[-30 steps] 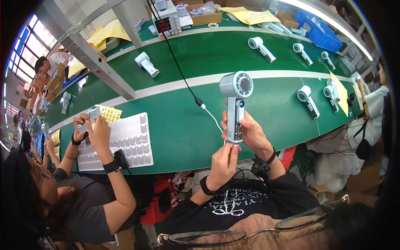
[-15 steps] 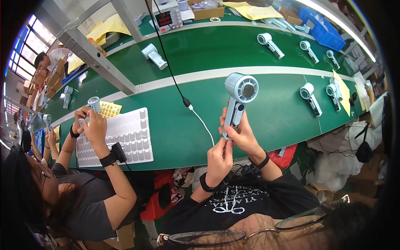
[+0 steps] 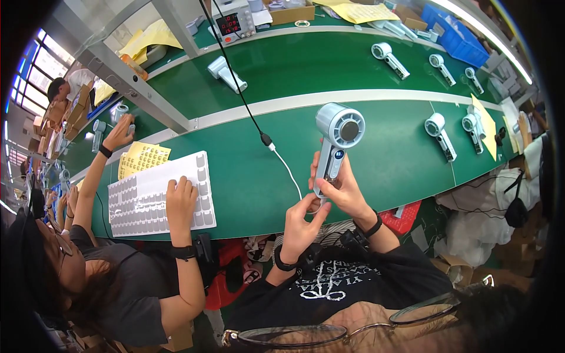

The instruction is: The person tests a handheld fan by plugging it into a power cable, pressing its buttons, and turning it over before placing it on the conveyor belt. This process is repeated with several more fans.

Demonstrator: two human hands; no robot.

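Observation:
A light blue handheld fan [image 3: 329, 126] stands upright in my right hand [image 3: 348, 193], whose fingers wrap round its handle. The round head is uppermost, and a small display [image 3: 339, 154] on the handle glows. Below the handle's lower end, my left hand [image 3: 300, 228] pinches the end of a white cable [image 3: 286, 170] between thumb and fingertips. The cable's tip meets the bottom of the fan, though my fingers partly hide the joint. From there it curves up to a black cord [image 3: 252, 117] hanging over the bench.
More handheld fans lie on the green bench [image 3: 253, 194] at right [image 3: 440, 136] and on the far belt [image 3: 389, 60]. A power supply [image 3: 232, 22] and blue bin [image 3: 453, 38] stand behind. At left, a co-worker's hand [image 3: 181, 203] rests on a sticker sheet [image 3: 203, 170].
The fan's display has lit up, and the power supply's readout has changed. My left hand has shifted slightly down and left. The co-worker's hands have parted, one reaching to the belt with a fan.

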